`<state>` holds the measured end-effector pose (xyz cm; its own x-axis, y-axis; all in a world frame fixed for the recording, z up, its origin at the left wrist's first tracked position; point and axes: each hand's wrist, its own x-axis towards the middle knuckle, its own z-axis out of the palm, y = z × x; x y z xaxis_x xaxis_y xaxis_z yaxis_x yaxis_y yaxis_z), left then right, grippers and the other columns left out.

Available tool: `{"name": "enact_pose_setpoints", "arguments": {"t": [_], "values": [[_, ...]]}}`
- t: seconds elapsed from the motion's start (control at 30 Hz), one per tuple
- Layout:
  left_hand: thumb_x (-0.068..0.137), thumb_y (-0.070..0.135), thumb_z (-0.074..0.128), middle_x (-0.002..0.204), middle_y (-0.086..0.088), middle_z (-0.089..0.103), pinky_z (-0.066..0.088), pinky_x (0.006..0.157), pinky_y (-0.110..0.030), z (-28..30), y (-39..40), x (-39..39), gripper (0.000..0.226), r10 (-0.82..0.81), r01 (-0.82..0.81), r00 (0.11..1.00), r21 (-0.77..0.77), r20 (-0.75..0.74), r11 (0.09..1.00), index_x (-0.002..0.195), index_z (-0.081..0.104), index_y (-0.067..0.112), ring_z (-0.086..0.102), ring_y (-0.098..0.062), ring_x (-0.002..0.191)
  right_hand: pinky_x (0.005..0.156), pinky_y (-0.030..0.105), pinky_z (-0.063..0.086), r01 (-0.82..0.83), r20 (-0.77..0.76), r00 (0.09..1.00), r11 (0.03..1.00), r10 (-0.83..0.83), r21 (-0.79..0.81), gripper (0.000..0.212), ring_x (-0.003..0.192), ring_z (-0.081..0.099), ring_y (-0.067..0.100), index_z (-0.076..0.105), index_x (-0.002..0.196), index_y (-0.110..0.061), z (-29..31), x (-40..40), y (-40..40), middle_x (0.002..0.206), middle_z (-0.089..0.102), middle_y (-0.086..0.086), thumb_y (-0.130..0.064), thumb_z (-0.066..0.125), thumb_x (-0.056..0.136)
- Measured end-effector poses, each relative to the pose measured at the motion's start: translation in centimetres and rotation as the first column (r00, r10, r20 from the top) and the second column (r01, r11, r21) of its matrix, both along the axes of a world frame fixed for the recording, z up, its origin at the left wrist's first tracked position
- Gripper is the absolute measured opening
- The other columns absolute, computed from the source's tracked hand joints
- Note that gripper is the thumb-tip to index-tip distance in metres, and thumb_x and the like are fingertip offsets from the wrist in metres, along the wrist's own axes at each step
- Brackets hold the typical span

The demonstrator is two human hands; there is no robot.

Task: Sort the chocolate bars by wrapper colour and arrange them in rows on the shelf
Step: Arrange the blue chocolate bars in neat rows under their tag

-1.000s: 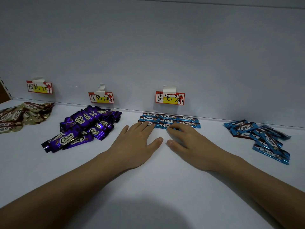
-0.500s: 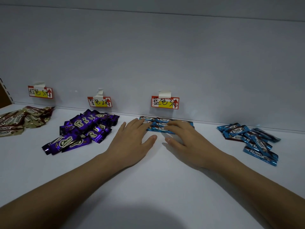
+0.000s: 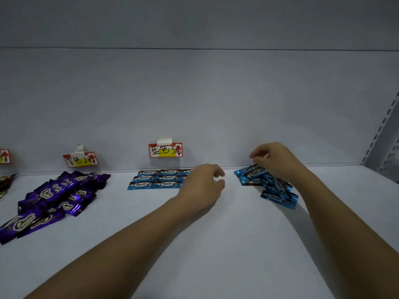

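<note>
Purple bars [image 3: 58, 197] lay heaped at left on shelf [image 3: 216, 244], unsorted. Blue rows [image 3: 158, 179] sat neat under blue label [image 3: 165, 150]. Left hand [image 3: 201, 186] hovered at rows' right end, fingers loosely curled, holding nothing. Right hand [image 3: 274, 160] reached into loose blue pile [image 3: 269, 186], grip bunched over it; whether pinching bar, couldn't tell. Risk: slick wrappers could slide, extra bars dragged along, or left hand nudging rows crooked.

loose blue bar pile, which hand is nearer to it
Right. The right hand is over the loose blue bar pile, fingers at its top; the left hand is apart, to its left.
</note>
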<state>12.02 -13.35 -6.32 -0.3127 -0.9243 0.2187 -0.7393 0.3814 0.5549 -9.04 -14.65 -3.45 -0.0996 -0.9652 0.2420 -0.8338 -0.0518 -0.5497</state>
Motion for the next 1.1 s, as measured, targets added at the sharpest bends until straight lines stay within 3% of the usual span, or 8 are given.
{"name": "enact_pose_setpoints", "arguments": {"t": [0.2, 0.33, 0.47, 0.57, 0.67, 0.9, 0.97, 1.1], "values": [[0.090, 0.019, 0.064, 0.106, 0.006, 0.067, 0.046, 0.075, -0.024, -1.0, -1.6, -5.6, 0.015, 0.057, -0.059, 0.987, -0.010, -0.152, 0.998, 0.104, 0.071, 0.022, 0.061, -0.011, 0.086, 0.077, 0.027, 0.043, 0.012, -0.166, 0.986, 0.986, 0.016, 0.167, 0.024, 0.092, 0.058, 0.016, 0.071, 0.114, -0.018, -0.5, -1.7, -0.1, 0.113, 0.068, 0.002, -0.017, 0.064, 0.091], [0.086, 0.015, 0.067, 0.095, 0.005, 0.070, 0.040, 0.070, -0.017, -2.5, -1.8, -5.8, 0.011, 0.033, -0.040, 0.974, -0.023, -0.224, 0.999, 0.092, 0.073, 0.022, 0.056, -0.004, 0.074, 0.077, 0.026, 0.040, 0.004, -0.170, 0.985, 0.989, 0.021, 0.147, 0.018, 0.091, 0.055, 0.015, 0.072, 0.105, -0.016, -0.9, -1.8, -0.3, 0.110, 0.066, 0.002, -0.016, 0.070, 0.087], [0.088, 0.018, 0.065, 0.100, 0.007, 0.063, 0.034, 0.073, -0.017, -2.8, -1.5, -5.7, 0.014, -0.098, 0.083, 0.987, -0.116, -0.131, 0.990, 0.098, 0.073, 0.025, 0.050, -0.008, 0.088, 0.072, 0.027, 0.042, 0.070, -0.104, 0.993, 0.994, -0.061, 0.085, 0.007, 0.085, 0.058, 0.017, 0.066, 0.084, -0.017, -1.1, -2.5, -0.4, 0.093, 0.065, -0.001, -0.015, 0.072, 0.085], [0.096, 0.026, 0.055, 0.120, 0.005, 0.057, 0.035, 0.089, -0.021, -3.0, -1.2, -6.1, 0.027, -0.196, 0.205, 0.978, -0.168, 0.070, 0.964, 0.120, 0.067, 0.027, 0.044, -0.012, 0.111, 0.069, 0.027, 0.044, 0.118, 0.029, 0.993, 0.993, -0.118, 0.020, 0.009, 0.083, 0.060, 0.018, 0.064, 0.083, -0.017, -1.0, -3.1, -0.5, 0.085, 0.064, -0.001, -0.012, 0.071, 0.086], [0.099, 0.033, 0.047, 0.128, 0.005, 0.050, 0.039, 0.100, -0.032, -3.1, -1.1, -6.3, 0.034, -0.200, 0.235, 0.961, -0.184, 0.193, 0.954, 0.130, 0.060, 0.028, 0.039, -0.015, 0.119, 0.067, 0.025, 0.044, 0.147, 0.093, 0.985, 0.989, -0.144, -0.031, 0.007, 0.083, 0.060, 0.017, 0.064, 0.089, -0.018, -0.9, -3.2, -0.7, 0.089, 0.065, 0.000, -0.015, 0.069, 0.088], [0.094, 0.032, 0.058, 0.109, 0.006, 0.062, 0.038, 0.082, -0.024, -2.5, -1.3, -5.2, 0.012, -0.154, 0.176, 0.978, -0.159, 0.142, 0.972, 0.097, 0.067, 0.025, 0.041, -0.007, 0.100, 0.057, 0.020, 0.039, 0.105, 0.187, 0.977, 0.994, -0.106, 0.012, 0.006, 0.083, 0.058, 0.013, 0.066, 0.097, -0.019, -0.8, -2.9, -0.7, 0.098, 0.066, 0.002, -0.017, 0.065, 0.092], [0.093, 0.029, 0.060, 0.109, 0.004, 0.062, 0.039, 0.080, -0.023, -2.4, -1.4, -4.9, 0.011, -0.162, 0.172, 0.981, -0.097, 0.102, 0.980, 0.102, 0.065, 0.024, 0.046, -0.008, 0.095, 0.057, 0.019, 0.038, 0.103, 0.203, 0.974, 0.995, -0.104, 0.017, 0.007, 0.083, 0.057, 0.012, 0.067, 0.098, -0.019, -0.9, -2.8, -0.7, 0.098, 0.066, 0.002, -0.016, 0.064, 0.092], [0.096, 0.028, 0.055, 0.116, -0.003, 0.055, 0.041, 0.087, -0.024, -2.0, -1.3, -4.8, 0.033, -0.163, 0.171, 0.976, -0.042, 0.144, 0.984, 0.129, 0.059, 0.021, 0.048, -0.015, 0.103, 0.057, 0.020, 0.039, 0.093, 0.203, 0.974, 0.995, -0.097, 0.028, 0.013, 0.082, 0.058, 0.011, 0.069, 0.104, -0.020, -1.1, -2.6, -0.9, 0.098, 0.066, 0.000, -0.016, 0.062, 0.093]]}}
